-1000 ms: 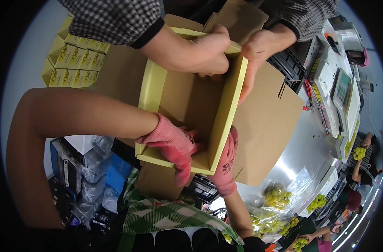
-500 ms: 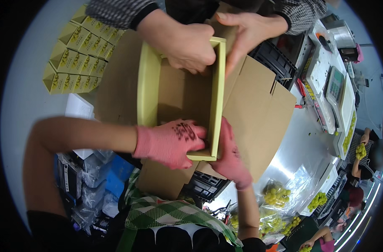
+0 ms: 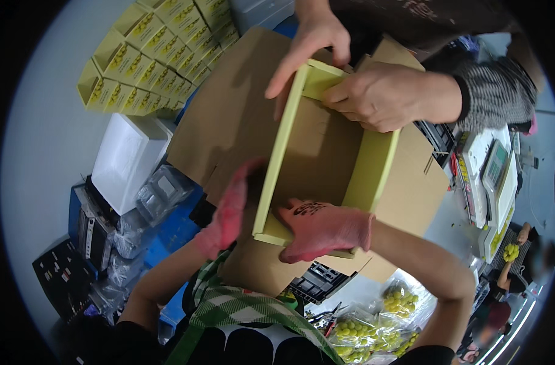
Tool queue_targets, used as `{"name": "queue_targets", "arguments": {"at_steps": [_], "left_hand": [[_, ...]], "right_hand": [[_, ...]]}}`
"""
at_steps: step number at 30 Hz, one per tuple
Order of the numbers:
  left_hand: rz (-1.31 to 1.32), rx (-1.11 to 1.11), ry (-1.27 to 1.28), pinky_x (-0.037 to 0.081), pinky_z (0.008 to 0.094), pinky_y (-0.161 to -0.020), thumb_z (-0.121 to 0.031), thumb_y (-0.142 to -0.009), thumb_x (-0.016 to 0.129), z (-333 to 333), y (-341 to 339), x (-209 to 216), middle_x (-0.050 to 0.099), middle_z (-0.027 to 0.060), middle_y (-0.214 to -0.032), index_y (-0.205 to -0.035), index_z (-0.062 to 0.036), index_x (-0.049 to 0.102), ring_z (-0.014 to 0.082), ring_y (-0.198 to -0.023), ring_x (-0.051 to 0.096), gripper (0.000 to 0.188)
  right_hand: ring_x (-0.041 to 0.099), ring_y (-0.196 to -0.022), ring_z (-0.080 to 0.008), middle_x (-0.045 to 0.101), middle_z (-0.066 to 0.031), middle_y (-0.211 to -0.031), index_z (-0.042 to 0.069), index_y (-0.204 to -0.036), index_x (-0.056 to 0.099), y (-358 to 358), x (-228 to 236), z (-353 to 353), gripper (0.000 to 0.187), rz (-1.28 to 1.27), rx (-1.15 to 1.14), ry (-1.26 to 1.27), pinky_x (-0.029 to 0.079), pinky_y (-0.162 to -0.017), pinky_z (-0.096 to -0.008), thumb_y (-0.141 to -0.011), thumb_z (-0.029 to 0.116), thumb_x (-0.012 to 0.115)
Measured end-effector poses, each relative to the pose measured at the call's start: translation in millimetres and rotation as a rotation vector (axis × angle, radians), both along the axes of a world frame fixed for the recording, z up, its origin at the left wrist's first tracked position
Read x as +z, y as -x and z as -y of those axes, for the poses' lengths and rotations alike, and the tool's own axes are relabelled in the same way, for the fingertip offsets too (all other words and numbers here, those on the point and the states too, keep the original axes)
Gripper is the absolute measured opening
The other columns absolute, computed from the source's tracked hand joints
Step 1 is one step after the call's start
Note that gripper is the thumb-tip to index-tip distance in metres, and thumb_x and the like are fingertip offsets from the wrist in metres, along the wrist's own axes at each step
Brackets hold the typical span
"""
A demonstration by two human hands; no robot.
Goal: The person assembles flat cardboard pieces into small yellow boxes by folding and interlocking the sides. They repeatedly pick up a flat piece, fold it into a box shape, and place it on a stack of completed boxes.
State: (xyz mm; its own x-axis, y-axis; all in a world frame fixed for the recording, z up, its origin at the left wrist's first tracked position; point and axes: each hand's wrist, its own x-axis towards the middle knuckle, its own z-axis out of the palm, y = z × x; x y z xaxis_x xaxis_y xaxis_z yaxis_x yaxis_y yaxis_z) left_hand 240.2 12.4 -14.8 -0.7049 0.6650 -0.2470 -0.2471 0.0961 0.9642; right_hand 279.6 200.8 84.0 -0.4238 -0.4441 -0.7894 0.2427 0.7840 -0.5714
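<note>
Box (image 3: 373,163) runs near-to-far, right hand (image 3: 326,228) fingers pinching the near end; left hand (image 3: 226,210) by its left side, can't tell grip.

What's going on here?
Two people are handling a pale yellow rectangular open-topped box above flat brown cardboard. The wearer's pink-gloved right hand grips the near end wall, fingers inside; the pink-gloved left hand is beside the left wall, contact unclear. Opposite, a co-worker's one bare hand reaches into the far end, the other at the far-left corner.
</note>
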Motion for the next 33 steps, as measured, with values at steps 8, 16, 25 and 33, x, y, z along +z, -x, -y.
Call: {"name": "queue_targets", "arguments": {"at_steps": [8,16,25,33], "left_hand": [[0.033,-0.048,-0.190,0.018,0.0372,-0.111,-0.038,-0.096,0.028,-26,-13,-16,0.022,0.0177,-0.146,-0.142,0.0013,0.023,0.0290,-0.136,0.023,0.061],[-0.206,0.015,-0.229,0.017,0.0355,-0.112,-0.035,-0.096,0.033,8,10,-10,0.023,0.0138,-0.148,-0.145,-0.0013,0.020,0.0252,-0.136,0.023,0.060],[-0.290,0.044,-0.155,0.014,0.0334,-0.113,-0.031,-0.099,0.029,-40,-2,-16,0.021,0.0121,-0.149,-0.146,-0.0032,0.018,0.0224,-0.139,0.018,0.056],[0.097,0.243,-0.335,0.014,0.0342,-0.114,-0.031,-0.101,0.030,-27,3,-3,0.022,0.0118,-0.150,-0.145,-0.0003,0.021,0.0212,-0.139,0.021,0.054]], "right_hand": [[0.039,-0.120,-0.0371,0.039,-0.0231,-0.128,-0.002,-0.130,0.042,-5,-30,1,0.075,0.034,-0.106,0.131,0.036,-0.103,-0.0382,-0.060,0.018,0.060],[0.043,-0.119,-0.0353,0.044,-0.0236,-0.124,-0.005,-0.122,0.046,-13,-35,-4,0.064,-0.153,-0.131,0.185,0.038,-0.101,-0.0387,-0.063,0.018,0.056],[0.060,-0.090,-0.0349,0.062,-0.0214,-0.095,-0.001,-0.111,0.055,4,-14,-7,0.054,-0.085,-0.085,0.125,0.050,-0.080,-0.0361,-0.057,0.007,0.060],[0.054,-0.106,-0.0298,0.057,-0.0138,-0.115,0.003,-0.114,0.055,-55,23,6,0.052,-0.937,-0.211,-0.262,0.041,-0.095,-0.0382,-0.073,0.034,0.063]]}}
